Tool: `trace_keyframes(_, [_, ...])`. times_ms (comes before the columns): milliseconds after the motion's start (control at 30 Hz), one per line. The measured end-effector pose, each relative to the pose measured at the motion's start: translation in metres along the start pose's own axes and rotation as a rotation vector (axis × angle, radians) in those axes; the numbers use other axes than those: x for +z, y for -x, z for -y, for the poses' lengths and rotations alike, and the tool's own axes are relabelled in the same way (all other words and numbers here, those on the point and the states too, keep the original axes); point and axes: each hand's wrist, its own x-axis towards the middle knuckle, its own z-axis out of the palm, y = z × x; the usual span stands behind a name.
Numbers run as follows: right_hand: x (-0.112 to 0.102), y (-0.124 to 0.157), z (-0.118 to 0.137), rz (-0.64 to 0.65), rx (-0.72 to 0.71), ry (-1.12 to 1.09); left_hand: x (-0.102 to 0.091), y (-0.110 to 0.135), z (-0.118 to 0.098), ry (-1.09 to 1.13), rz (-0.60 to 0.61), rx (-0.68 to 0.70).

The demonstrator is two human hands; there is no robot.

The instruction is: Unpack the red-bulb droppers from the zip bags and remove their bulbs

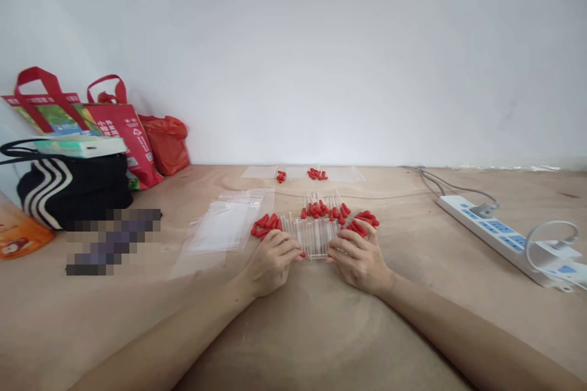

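Observation:
A row of clear droppers [316,237] with red rubber bulbs lies between my two hands, the tubes side by side. My left hand [274,259] is closed at the left end of the row, with red bulbs [266,224] showing just above its knuckles. At the right end, my right hand [360,258] is closed the same way, and more red bulbs [365,218] stick out beyond its fingers. My fingers hide part of the droppers and both thumbs. Just behind the row, loose droppers [323,204] lie with their bulbs toward me.
Clear zip bags [224,220] lie flat left of the droppers. Bagged droppers [293,174] rest near the wall. A white power strip [499,235] with cables stands right. Shopping bags [123,140], a black bag [77,189] and a pixelated dark object [114,243] are at left.

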Motion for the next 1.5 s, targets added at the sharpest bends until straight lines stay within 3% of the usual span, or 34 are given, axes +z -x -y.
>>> trace_keyframes(167, [-0.001,0.0,-0.007,0.062,0.193,0.059,-0.011,0.002,0.014,0.024,-0.088,-0.171])
trace_keyframes(300, [0.008,-0.005,-0.007,0.078,0.307,0.054,-0.019,0.003,0.035,-0.019,-0.161,-0.455])
trace_keyframes(433, [0.015,-0.01,-0.005,0.061,0.418,-0.01,-0.025,0.012,0.059,-0.06,-0.109,-0.774])
trace_keyframes(567, [0.02,-0.012,-0.002,0.03,0.443,-0.005,-0.024,0.018,0.066,0.019,-0.045,-0.936])
trace_keyframes(700, [0.024,-0.012,0.0,0.037,0.389,0.035,-0.02,0.016,0.06,0.085,-0.014,-0.952])
trace_keyframes(867, [0.023,-0.013,0.003,0.135,0.351,0.025,-0.024,0.011,0.054,0.117,0.072,-0.942])
trace_keyframes(1033, [0.02,-0.014,0.005,0.22,0.325,-0.002,-0.028,0.012,0.056,0.129,0.041,-0.988])
trace_keyframes(1333, [0.021,-0.014,0.005,0.259,0.304,-0.024,-0.032,0.015,0.065,-0.088,0.064,-1.093])
trace_keyframes(1500, [0.016,-0.011,0.003,0.179,0.321,0.012,-0.031,0.007,0.059,-0.169,0.059,-0.912])
